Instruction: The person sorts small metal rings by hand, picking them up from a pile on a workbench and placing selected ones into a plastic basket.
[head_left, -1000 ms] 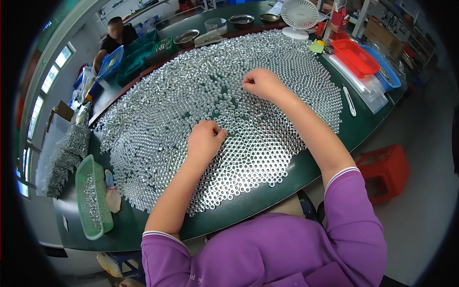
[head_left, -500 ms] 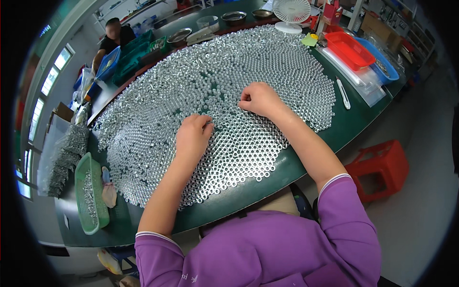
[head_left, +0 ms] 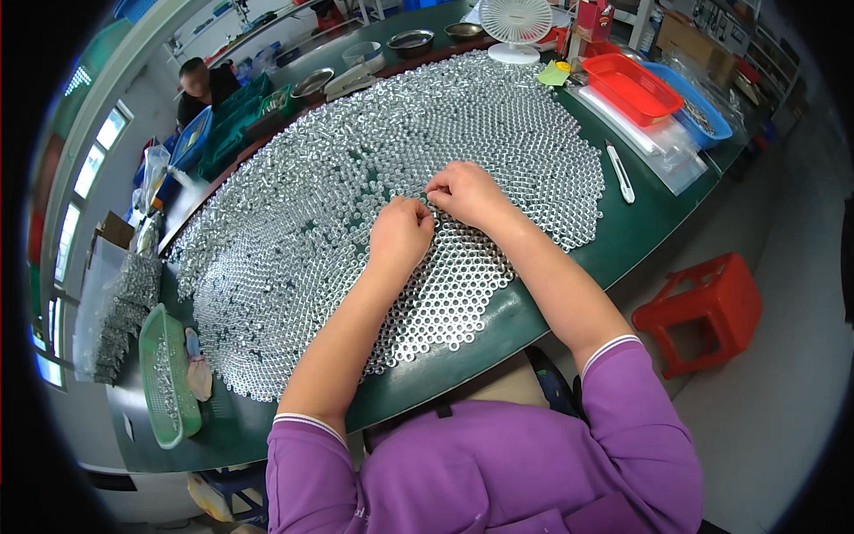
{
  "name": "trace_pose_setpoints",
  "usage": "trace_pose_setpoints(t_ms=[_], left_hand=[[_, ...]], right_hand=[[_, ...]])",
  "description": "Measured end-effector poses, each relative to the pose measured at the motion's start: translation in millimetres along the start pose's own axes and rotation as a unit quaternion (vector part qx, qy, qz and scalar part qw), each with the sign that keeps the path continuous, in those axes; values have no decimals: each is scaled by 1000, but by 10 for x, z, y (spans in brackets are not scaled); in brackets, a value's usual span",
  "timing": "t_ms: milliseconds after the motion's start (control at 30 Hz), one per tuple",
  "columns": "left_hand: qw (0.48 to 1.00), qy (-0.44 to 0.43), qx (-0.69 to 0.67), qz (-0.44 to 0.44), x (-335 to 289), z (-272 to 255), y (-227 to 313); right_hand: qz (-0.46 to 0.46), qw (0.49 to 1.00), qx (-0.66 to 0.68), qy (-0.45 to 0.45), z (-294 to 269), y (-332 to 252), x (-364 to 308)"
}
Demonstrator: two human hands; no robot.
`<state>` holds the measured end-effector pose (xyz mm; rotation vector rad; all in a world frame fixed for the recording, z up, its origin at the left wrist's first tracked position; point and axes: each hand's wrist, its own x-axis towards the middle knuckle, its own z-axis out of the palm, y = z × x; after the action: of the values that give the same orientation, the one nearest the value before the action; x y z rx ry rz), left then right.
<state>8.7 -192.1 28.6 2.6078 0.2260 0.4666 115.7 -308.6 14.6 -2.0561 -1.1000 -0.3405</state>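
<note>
A wide spread of small shiny ring-shaped metal pieces [head_left: 534, 133] covers the green tabletop [head_left: 640, 231]. Many stand in tight rows at the near and right side, while the far left part is a looser jumble. My left hand [head_left: 402, 233] is over the middle of the spread, fingers curled with tips together. Close beside it, my right hand [head_left: 467, 193] is bent in a pinch just above the rings. The fingertips of both hands nearly meet; whatever is between them is too small or hidden to make out.
At the left edge stand a green basket [head_left: 182, 392] of small parts and a bag of metal pieces [head_left: 133, 303]. On the right lie a white cutter knife [head_left: 621, 173], a red tray [head_left: 632, 89] and a blue tray [head_left: 703, 116]. A white fan [head_left: 514, 27] stands behind; another person sits far left.
My left hand has moved right and slightly up toward my right hand, which has come a little left and down. The gap between them has narrowed. The whole view has shifted slightly.
</note>
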Motion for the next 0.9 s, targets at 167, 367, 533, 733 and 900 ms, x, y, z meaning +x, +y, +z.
trace_pose_setpoints(t_ms=[167,367,533,733,900], left_hand=[[999,-10,-31,-6,-10,-48,-72],[998,-21,-53,-5,15,-50,-72],[1000,4,-21,11,-18,-32,-119],[1000,16,12,18,-15,-20,-100],[998,5,27,50,-23,-60,-70]], right_hand=[[78,990,32,-117,-262,-161,5],[-6,994,-43,-103,-138,-144,-88],[-52,993,-57,-89,-109,-156,-65],[1,994,-45,-96,-100,-169,-104],[9,994,-54,-93,-157,-209,-100]])
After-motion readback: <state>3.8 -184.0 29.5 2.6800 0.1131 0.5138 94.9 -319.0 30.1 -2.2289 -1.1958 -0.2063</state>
